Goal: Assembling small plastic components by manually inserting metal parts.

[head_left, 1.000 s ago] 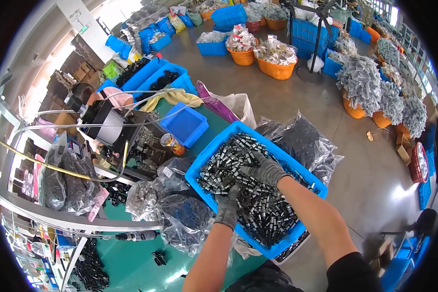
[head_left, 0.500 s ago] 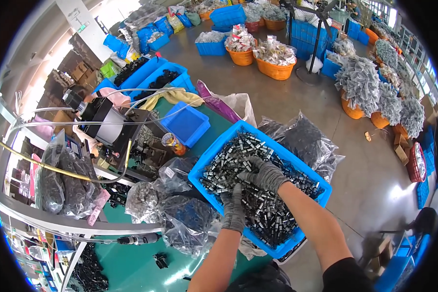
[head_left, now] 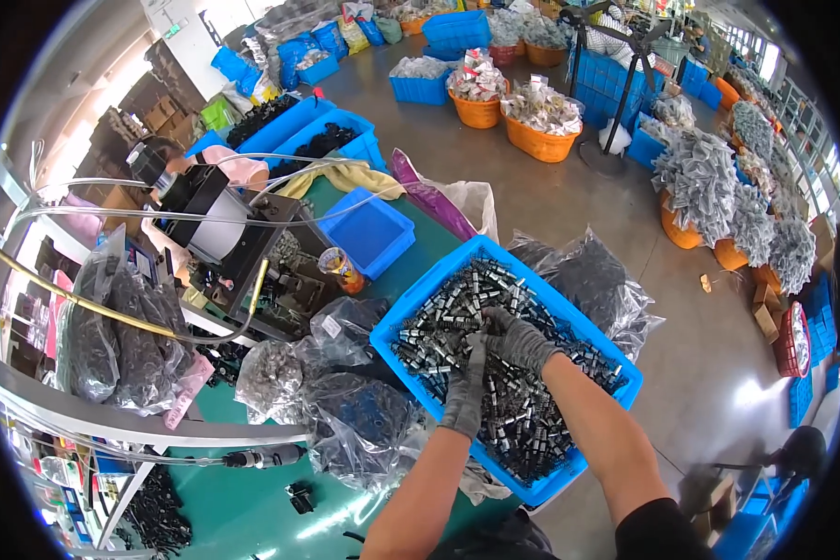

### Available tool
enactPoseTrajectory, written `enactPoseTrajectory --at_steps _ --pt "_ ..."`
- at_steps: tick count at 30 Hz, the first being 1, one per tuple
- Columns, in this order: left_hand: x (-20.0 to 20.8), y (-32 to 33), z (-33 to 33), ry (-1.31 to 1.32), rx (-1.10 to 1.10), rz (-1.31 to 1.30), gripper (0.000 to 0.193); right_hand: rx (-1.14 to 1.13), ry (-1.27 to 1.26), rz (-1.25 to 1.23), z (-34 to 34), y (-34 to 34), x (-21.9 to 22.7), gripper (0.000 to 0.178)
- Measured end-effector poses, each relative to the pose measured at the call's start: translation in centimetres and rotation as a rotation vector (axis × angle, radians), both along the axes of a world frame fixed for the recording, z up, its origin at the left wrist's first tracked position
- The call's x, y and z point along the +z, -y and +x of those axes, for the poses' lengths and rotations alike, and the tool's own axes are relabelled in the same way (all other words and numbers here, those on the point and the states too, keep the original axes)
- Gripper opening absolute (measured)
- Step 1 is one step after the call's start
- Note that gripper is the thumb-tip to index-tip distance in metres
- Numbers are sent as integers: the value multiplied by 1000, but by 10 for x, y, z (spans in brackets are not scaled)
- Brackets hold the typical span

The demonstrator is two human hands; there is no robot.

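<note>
A blue crate [head_left: 399,341] full of small black-and-silver cylindrical parts [head_left: 541,425] stands before me. Both my hands wear grey knitted gloves and are inside it, over the parts. My left hand [head_left: 467,387] points away from me, its fingers pressed together. From the right, my right hand [head_left: 521,342] reaches in with curled fingers, its tips close to those of the left. Whatever lies between the fingertips is too small and hidden to make out.
Left of the crate are clear bags of dark parts [head_left: 359,411] on a green table [head_left: 224,495]. An electric screwdriver [head_left: 266,455] hangs there. Beyond sits an empty blue tray [head_left: 369,233]. Another bag [head_left: 593,285] lies behind the crate; a person [head_left: 243,170] works at far left.
My left hand has moved up and right across the parts to meet the right hand. The right hand's fingers have drawn in. The whole view has shifted slightly.
</note>
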State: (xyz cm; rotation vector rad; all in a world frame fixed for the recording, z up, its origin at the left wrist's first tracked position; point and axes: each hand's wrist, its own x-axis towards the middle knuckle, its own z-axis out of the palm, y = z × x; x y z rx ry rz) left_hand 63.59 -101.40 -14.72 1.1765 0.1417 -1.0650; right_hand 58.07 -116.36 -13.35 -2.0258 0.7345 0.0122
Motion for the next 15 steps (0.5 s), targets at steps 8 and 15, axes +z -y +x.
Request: enactPoseTrajectory --at_steps 8,15 --pt "-1 -22 -5 -22 -21 41 74 -20 -91 65 -16 -30 40 80" --pt "5 -10 -8 16 -22 121 70 -78 40 35 -18 -36 30 72"
